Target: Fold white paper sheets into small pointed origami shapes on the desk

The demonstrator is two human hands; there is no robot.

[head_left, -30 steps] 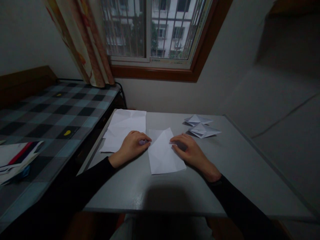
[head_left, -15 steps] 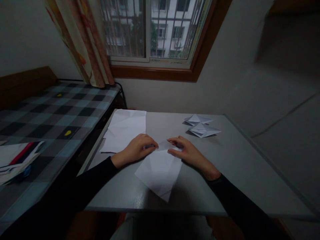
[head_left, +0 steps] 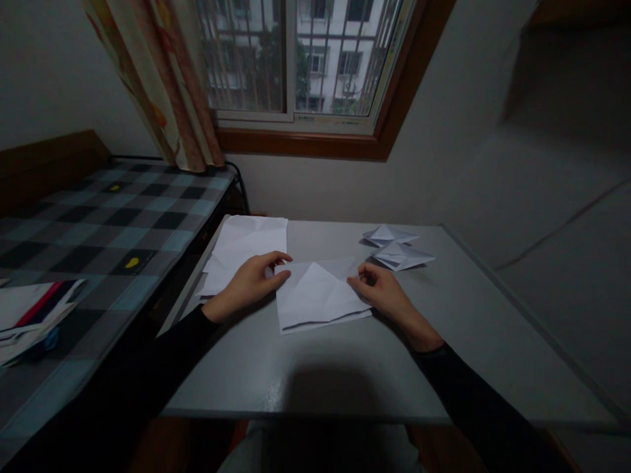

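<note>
The grey table (head_left: 444,355) fills the middle of the view, with a bed (head_left: 98,230) in a checked cover along its left side. At the table's far left corner lies a stack of white sheets (head_left: 241,246). Just right of the stack, near the table's middle, lies the creased sheet (head_left: 315,295) that both hands work on.

The sheet looks doubled over. Its near edge shows two layers lying slightly apart, so I judge the step to be a half fold laid over but not yet pressed flat. The left hand (head_left: 246,286) pinches the sheet's far left corner between thumb and fingers, its heel resting on the stack. The right hand (head_left: 387,295), fingers curled, pinches the far right edge.

The next move calls for matching the two layers edge to edge, then a firm flat press along the fold — one hand pinning, the other smoothing. Otherwise the loose near edge may drift.

Two small folded pieces (head_left: 399,253) sit at the far right, well apart from the hands.

Half a second ago the sheet lay turned like a diamond, one corner pointing at the table's front edge, and the hands met close together at its far tip. Now it lies square and wider than deep — the hands have drawn apart to its two far corners.
</note>
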